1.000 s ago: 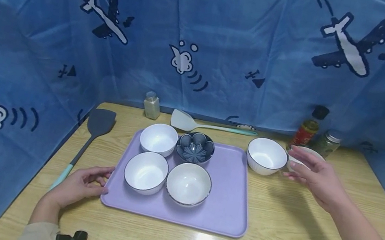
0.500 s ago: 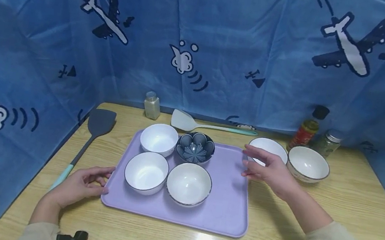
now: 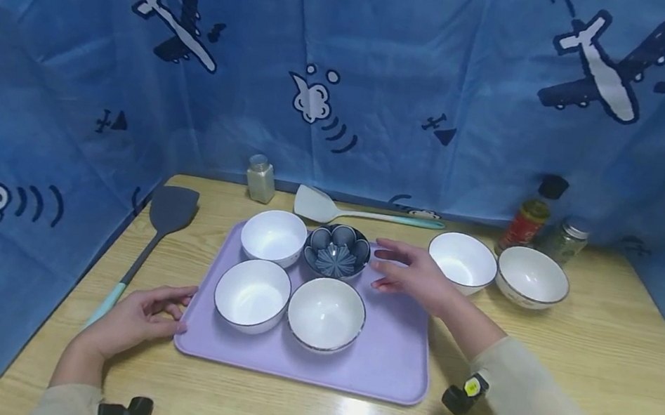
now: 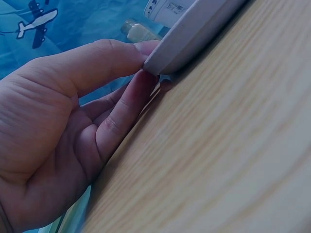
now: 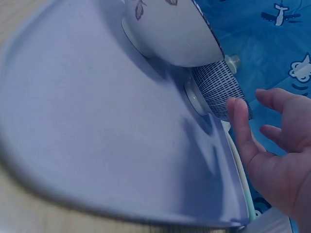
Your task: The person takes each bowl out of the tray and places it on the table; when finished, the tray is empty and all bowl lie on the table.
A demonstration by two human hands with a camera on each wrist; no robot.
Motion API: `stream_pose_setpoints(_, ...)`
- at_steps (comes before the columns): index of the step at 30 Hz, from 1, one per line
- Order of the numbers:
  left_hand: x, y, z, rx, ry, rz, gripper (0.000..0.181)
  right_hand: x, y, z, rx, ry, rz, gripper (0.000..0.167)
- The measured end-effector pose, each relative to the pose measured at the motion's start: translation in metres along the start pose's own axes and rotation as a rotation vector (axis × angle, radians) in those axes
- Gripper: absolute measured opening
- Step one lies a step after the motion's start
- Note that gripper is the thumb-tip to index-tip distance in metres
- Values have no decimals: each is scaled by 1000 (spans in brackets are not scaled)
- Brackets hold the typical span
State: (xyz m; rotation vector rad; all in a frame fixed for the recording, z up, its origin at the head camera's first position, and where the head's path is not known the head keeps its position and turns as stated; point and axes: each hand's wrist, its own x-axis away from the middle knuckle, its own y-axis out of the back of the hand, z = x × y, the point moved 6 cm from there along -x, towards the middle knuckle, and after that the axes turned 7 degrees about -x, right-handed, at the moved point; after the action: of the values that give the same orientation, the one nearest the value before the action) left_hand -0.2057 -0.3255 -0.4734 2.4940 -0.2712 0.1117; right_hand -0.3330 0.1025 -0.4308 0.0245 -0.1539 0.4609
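In the head view a lilac tray [image 3: 391,357] bears a dark blue flower-patterned bowl [image 3: 336,259] and three white bowls: one at the back left [image 3: 274,236], one at the front left [image 3: 252,295] and one at front centre [image 3: 326,314]. My left hand [image 3: 134,321] pinches the tray's left edge; in the left wrist view, thumb and finger of this hand [image 4: 63,111] lie on either side of the rim. Over the tray's back right, my right hand [image 3: 415,274] holds nothing, fingers extended beside the dark bowl's rim. Contact with that bowl cannot be told.
Right of the tray stand two more white bowls, one nearer [image 3: 462,261] and one farther [image 3: 532,278]. Behind them are a sauce bottle [image 3: 527,221] and a jar [image 3: 566,242]. A white spatula [image 3: 316,205], a glass shaker [image 3: 260,180] and a dark spatula [image 3: 172,210] lie around the tray.
My right hand has left the far-right white bowl and moved left, past the nearer one, to the dark bowl. The left hand stays at the tray edge. The head view has shifted slightly.
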Motion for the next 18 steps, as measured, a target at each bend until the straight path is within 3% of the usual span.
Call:
stream_pose_setpoints(9, -1, 0, 1, 8, 11, 13, 70, -26, -14, -9, -94, -97, -6, 63)
stream_pose_setpoints(18, -1, 1, 3, 14, 0, 4, 70, -32, -24, -14, -233, -129, 36, 66)
